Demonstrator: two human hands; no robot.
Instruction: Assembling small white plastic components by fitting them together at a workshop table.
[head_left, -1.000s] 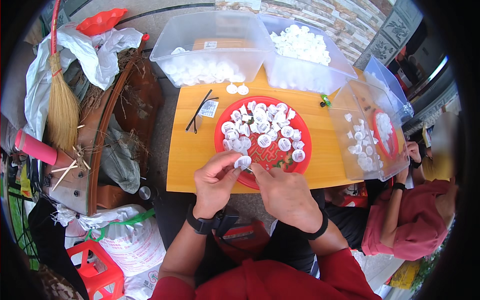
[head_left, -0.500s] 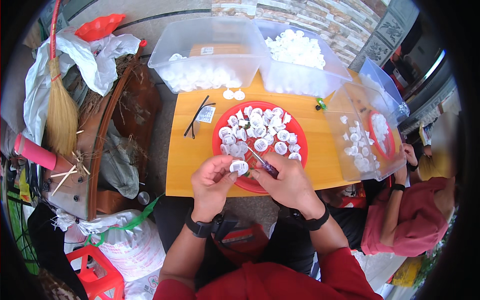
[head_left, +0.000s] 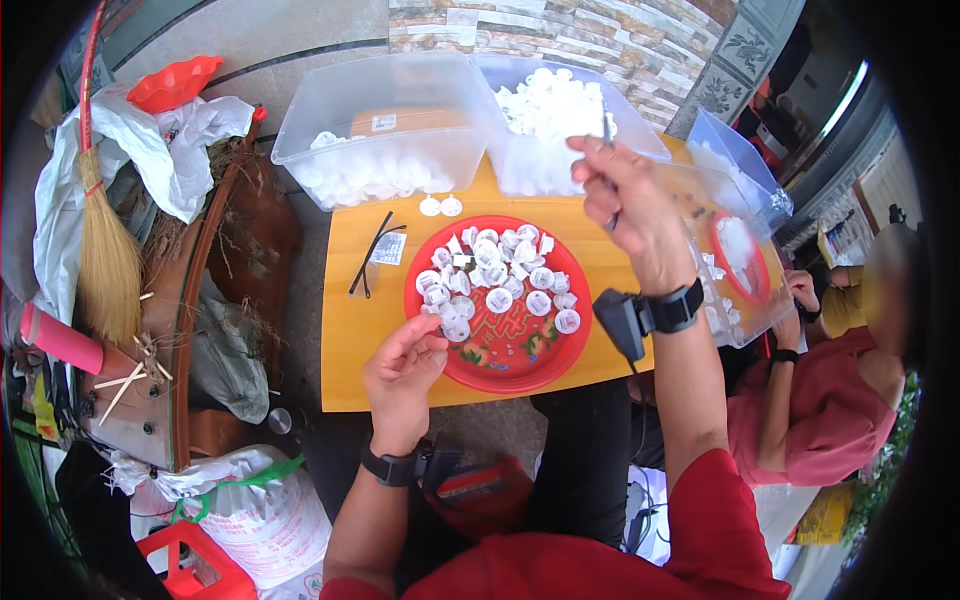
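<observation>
My left hand [head_left: 402,385] is at the near left rim of a red round tray [head_left: 500,382], its fingers loosely bent and apart, with nothing visible in them. Several small white round plastic pieces [head_left: 499,300] lie heaped in the tray, some with grey marked faces. A few are close to my left fingertips. My right hand [head_left: 630,200] is raised beyond the tray on the right, in front of a clear bin [head_left: 535,165] heaped with white pieces. Its fingers are closed around a thin screwdriver [head_left: 606,122], shaft pointing up; the handle is mostly hidden.
Another clear bin [head_left: 390,130] of white pieces stands at the back left. Two white discs [head_left: 440,206], dark-framed glasses [head_left: 372,255] and a paper label [head_left: 390,248] lie on the wooden table [head_left: 345,345]. To the right, a person [head_left: 815,405] sits beside a clear container [head_left: 765,320].
My right hand has risen away from the tray toward the back right with the screwdriver. The white round piece has left my left hand, which has loosened and shifted slightly left.
</observation>
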